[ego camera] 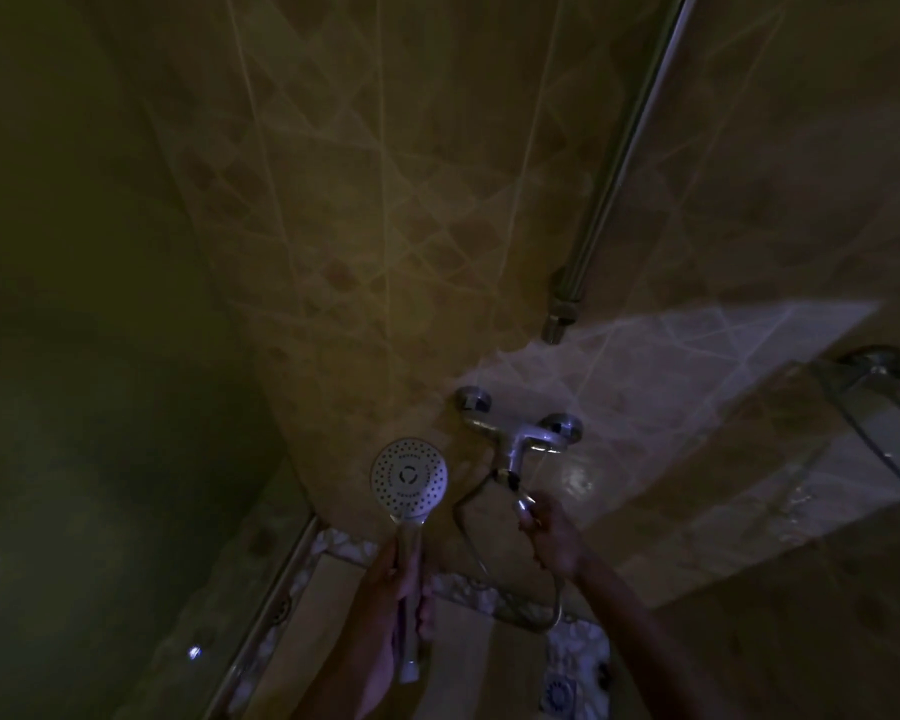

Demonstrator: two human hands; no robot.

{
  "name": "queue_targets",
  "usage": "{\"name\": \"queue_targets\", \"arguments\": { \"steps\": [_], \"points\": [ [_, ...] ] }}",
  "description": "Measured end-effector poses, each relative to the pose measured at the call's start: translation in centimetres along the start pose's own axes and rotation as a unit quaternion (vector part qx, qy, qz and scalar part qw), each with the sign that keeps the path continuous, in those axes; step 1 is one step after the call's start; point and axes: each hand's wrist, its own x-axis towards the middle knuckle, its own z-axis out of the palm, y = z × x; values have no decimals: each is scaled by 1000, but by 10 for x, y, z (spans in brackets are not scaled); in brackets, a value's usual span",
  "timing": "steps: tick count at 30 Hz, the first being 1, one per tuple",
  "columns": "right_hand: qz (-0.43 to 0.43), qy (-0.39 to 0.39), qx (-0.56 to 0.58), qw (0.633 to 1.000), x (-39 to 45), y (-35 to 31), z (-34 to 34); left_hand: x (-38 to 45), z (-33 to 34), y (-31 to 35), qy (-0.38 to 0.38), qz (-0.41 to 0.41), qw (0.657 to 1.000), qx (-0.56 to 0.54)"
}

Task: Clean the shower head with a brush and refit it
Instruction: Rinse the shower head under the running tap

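**Operator:** Two hands in view, both busy. From the left, my left hand [404,579] is wrapped shut round the handle of the shower head [409,479], with the nozzle face toward the camera and the handle's long axis running down to its loose lower end.

**Partner:** And the hose?

**Operator:** Just right of it. My right hand [552,535] pinches the metal end fitting of the hose [471,543] below the mixer tap [520,439] on the tiled wall [385,226]. The hose loops low between my hands.

**Partner:** So refitting?

**Operator:** I judge so. The handle's open end sits lower left of the fitting, so the right hand is nearer. No brush visible; no containers either.
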Motion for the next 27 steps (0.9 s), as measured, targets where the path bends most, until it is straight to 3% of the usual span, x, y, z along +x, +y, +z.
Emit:
{"name": "queue_targets", "arguments": {
  "steps": [5, 9, 17, 27],
  "points": [
    [15, -54, -106, 993, 19, 0, 11, 2, -1, -21, 38, -18, 999, 0],
    [49, -77, -112, 990, 14, -15, 11, 8, -8, -38, 75, -44, 996, -9],
    [34, -104, -222, 969, 4, -35, 14, 10, -34, -54, 103, -76, 992, 14],
    [48, -138, -268, 952, 3, -42, 16, 11, -48, -48, 97, -82, 991, 46]
  ]
}}
